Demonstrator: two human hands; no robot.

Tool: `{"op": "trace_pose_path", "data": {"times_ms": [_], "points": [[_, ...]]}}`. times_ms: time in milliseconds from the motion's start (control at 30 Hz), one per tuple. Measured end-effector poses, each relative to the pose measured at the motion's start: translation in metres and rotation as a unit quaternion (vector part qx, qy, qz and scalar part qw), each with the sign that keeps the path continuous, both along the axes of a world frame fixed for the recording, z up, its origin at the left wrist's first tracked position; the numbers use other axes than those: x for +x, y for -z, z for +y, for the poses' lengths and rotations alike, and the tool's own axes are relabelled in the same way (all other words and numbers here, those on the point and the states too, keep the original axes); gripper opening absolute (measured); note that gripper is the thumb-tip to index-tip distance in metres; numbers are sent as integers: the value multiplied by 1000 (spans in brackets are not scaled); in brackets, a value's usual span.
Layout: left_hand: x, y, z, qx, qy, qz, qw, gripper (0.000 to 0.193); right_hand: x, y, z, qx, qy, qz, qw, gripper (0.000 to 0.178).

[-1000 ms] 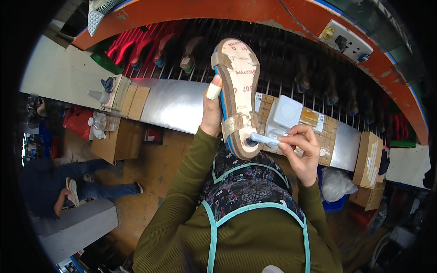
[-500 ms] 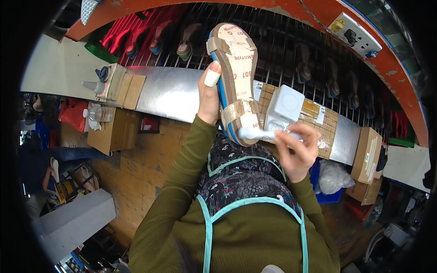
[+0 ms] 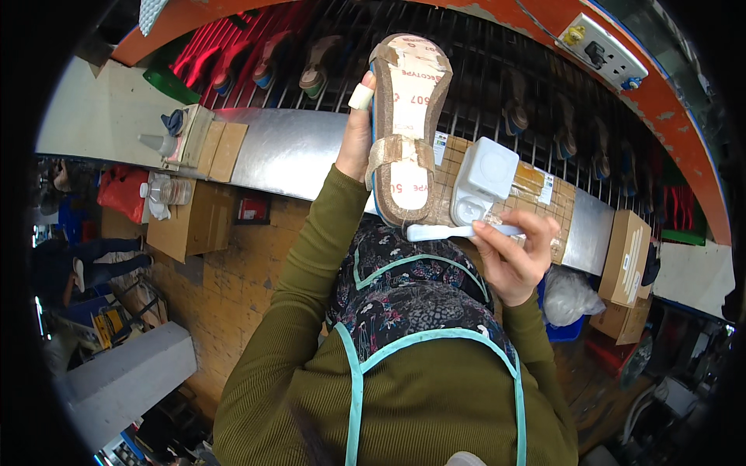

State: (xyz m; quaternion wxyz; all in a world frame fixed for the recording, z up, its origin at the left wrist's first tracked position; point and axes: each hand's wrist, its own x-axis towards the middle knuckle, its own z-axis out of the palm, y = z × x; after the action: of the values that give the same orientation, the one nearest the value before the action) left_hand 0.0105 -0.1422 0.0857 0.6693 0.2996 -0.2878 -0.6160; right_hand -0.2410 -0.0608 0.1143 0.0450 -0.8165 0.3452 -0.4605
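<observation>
My left hand (image 3: 357, 140) grips a shoe upper on a last (image 3: 412, 116), held up with its underside facing me. That underside has a pale insole board with brown material folded around its edges, a strap across it and blue at the side. A white wrap covers my left thumb. Between the fingertips of my right hand (image 3: 516, 252) is a slim white toothbrush-like brush (image 3: 444, 232), its end just below the shoe's near end. Beyond my right hand stands a white dispenser-like container (image 3: 491, 172) with a small clear round cup in front.
A metal ledge (image 3: 291, 151) fronts a rack of rods (image 3: 482, 101) carrying several shoe uppers (image 3: 317, 70). Taped cardboard (image 3: 556, 221) lies under the container. Cartons (image 3: 625, 260) stand at right. A socket strip (image 3: 604, 53) is on the orange frame. Another person's legs (image 3: 101, 252) show at far left.
The shoe has turned slightly and moved up and away, its underside facing me more squarely. The brush, blurred against the shoe's near end before, is now below it and sharper.
</observation>
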Motion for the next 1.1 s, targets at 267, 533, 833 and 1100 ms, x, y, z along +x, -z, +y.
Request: {"op": "trace_pose_path", "data": {"times_ms": [267,533,833,1100], "points": [[-10,-1,2,12,53,2,999,71,2,-17,-8,16,-46,41,998,30],[-23,4,11,26,91,44,995,77,-4,-10,-2,-20,-8,54,998,33],[-36,21,13,-1,147,65,987,80,-14,6,7,-6,29,23,999,35],[-49,17,15,24,146,59,987,83,-21,5,14,40,32,-8,999,32]]}}
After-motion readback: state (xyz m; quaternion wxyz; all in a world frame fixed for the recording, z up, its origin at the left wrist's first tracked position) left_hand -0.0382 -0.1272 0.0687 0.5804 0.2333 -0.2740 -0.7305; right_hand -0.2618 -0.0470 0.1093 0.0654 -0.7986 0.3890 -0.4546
